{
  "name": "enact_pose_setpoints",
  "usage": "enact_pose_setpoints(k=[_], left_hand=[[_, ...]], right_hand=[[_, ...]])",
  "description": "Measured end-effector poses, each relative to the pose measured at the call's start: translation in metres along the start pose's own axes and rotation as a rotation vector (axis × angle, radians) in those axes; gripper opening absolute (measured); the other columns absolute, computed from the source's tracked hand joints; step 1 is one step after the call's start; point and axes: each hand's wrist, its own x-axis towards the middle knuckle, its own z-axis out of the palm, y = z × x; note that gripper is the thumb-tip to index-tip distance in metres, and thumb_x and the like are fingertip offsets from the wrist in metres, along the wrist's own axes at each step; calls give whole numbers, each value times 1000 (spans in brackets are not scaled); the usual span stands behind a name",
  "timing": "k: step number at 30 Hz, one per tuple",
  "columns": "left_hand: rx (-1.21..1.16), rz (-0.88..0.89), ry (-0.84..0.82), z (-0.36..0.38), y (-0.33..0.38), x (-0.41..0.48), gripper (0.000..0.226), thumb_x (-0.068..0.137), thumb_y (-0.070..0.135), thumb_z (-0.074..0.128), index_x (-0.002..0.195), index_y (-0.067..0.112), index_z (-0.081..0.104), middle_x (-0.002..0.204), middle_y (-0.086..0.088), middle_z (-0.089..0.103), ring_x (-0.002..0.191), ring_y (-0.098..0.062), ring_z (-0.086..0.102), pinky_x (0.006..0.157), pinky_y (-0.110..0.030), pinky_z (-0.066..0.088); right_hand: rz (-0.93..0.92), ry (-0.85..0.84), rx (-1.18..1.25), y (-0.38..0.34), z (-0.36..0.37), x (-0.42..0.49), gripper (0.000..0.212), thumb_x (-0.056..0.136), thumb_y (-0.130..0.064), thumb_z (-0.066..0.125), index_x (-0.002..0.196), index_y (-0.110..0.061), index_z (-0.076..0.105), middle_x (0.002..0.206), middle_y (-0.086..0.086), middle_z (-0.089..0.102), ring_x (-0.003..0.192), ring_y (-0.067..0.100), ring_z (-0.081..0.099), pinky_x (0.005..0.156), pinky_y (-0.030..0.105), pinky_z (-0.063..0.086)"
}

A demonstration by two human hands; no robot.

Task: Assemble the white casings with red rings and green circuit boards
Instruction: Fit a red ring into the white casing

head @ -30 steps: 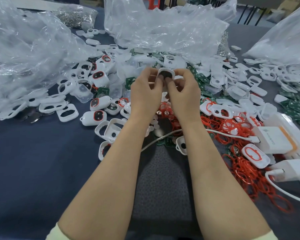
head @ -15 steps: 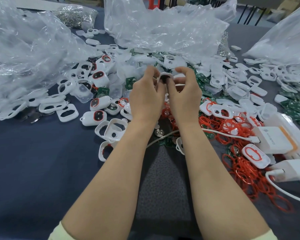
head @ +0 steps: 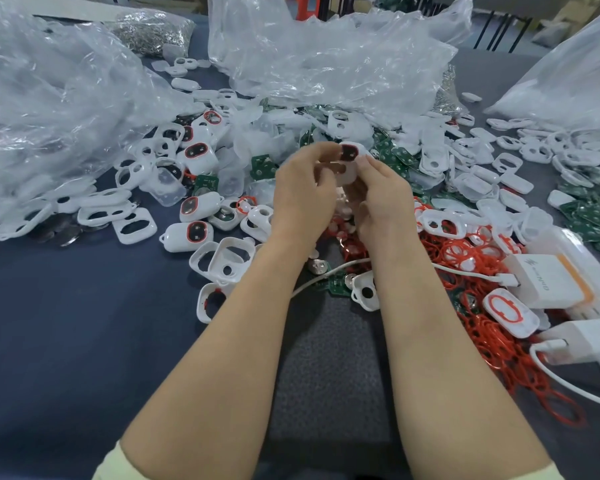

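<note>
Both hands are raised over the middle of the table, holding one white casing [head: 347, 161] with a red ring round its dark window. My left hand [head: 300, 199] curls its fingers onto the casing's left side. My right hand [head: 383, 199] pinches its right side. Assembled casings with red rings [head: 187, 233] lie to the left. Loose red rings [head: 464, 258] are piled to the right. Green circuit boards [head: 392, 155] are scattered behind my hands and at the far right [head: 596, 209].
Large clear plastic bags [head: 49, 98] cover the left and back of the blue table [head: 66, 341]. Empty white casing frames [head: 134, 230] lie around. White chargers [head: 547, 282] and a cable [head: 329, 275] sit at the right. Coin cells [head: 59, 232] lie at the left.
The casing has been turned in my fingers and shifted slightly right. Its red-ringed window now faces up. My hands sit a little lower than before.
</note>
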Motion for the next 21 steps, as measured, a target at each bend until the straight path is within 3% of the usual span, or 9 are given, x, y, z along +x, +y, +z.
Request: enact_pose_setpoints(k=[2, 4, 7, 10, 13, 17, 19, 21], left_hand=[[-118, -97, 124, -5, -1, 3, 30, 89, -5, 43, 90, 17, 63, 86, 8, 66, 87, -13, 67, 83, -25, 53], [-228, -193, 229, -9, -5, 7, 31, 90, -4, 43, 83, 22, 58, 81, 6, 65, 78, -11, 67, 80, -31, 56], [-280, -260, 286, -13, -7, 8, 26, 90, -3, 43, 87, 18, 58, 82, 1, 65, 74, -10, 65, 79, -33, 55], [-236, -224, 266, -11, -3, 6, 23, 90, 0, 45, 87, 19, 59, 83, 1, 66, 85, -19, 68, 83, -36, 55], [-158, -146, 131, -7, 2, 4, 17, 96, 12, 49, 96, 12, 66, 91, 1, 70, 88, -14, 68, 81, -23, 53], [-50, -85, -78, 1, 4, 1, 29, 99, 31, 51, 107, 9, 69, 87, 12, 63, 79, 7, 58, 70, 0, 40], [-81, -116, -61, 2, 2, 2, 31, 97, 34, 54, 109, 8, 65, 93, 8, 63, 87, 0, 59, 75, -4, 42], [-162, -208, -18, 0, -1, 5, 30, 95, 35, 58, 108, 9, 59, 100, 2, 63, 96, -9, 60, 86, -18, 47]], right_hand=[[85, -31, 157, -3, 1, 1, 11, 95, -6, 53, 99, -3, 63, 79, 8, 65, 66, 14, 61, 58, 21, 51], [134, -74, 240, -4, 1, 1, 11, 95, -5, 52, 95, -3, 63, 79, 7, 67, 71, 13, 62, 65, 20, 51], [177, -120, 271, -4, 1, -2, 13, 96, -5, 51, 87, -6, 62, 74, 5, 68, 67, 12, 62, 62, 18, 52], [166, -133, 259, -4, 1, -2, 14, 95, -5, 52, 86, -7, 63, 68, 2, 68, 63, 9, 62, 61, 17, 52], [-61, -67, -87, -1, 0, -1, 11, 94, -8, 56, 90, -7, 66, 76, 2, 67, 72, 12, 61, 71, 25, 52], [-428, 56, -592, 5, 4, -7, 21, 93, -21, 61, 95, -3, 72, 86, 8, 70, 81, 17, 64, 76, 30, 52], [-508, 57, -724, 6, 9, -11, 24, 95, -23, 57, 97, -6, 74, 94, 9, 69, 86, 18, 62, 79, 26, 49], [-557, 2, -800, 7, 14, -13, 23, 97, -22, 56, 101, -7, 74, 103, 8, 64, 91, 13, 58, 80, 12, 42]])
